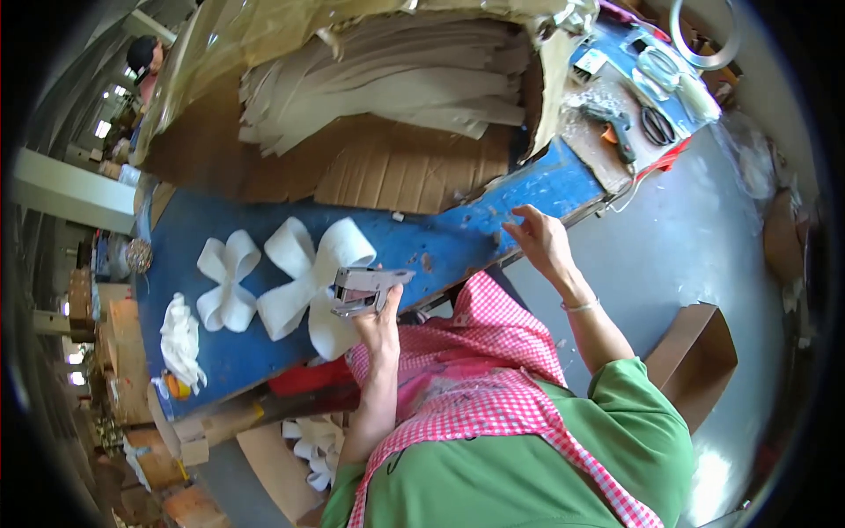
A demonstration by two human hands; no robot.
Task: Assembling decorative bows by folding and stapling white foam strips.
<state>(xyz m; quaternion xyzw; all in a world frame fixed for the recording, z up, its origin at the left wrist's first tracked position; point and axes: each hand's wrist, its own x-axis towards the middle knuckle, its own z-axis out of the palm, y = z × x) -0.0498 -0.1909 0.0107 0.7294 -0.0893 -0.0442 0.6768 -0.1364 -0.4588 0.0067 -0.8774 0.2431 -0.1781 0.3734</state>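
Stapler [371,282] fills gripping left hand [380,330] (right hand [544,241] unclenched) beside blue table [236,356] and grey floor [620,273].

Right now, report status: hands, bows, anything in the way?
Left hand holding stapler. Right hand apparently empty. Two white bows on blue table; stapler partly hides one.

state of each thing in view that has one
Left hand: closed around the stapler
Stapler: held; open or shut unclear
Right hand: half-open, nothing visible in it
Large carton: open, white strips inside
Looped white pieces: lying on blue table
Glue gun: lying down, unheld
Floor carton: open
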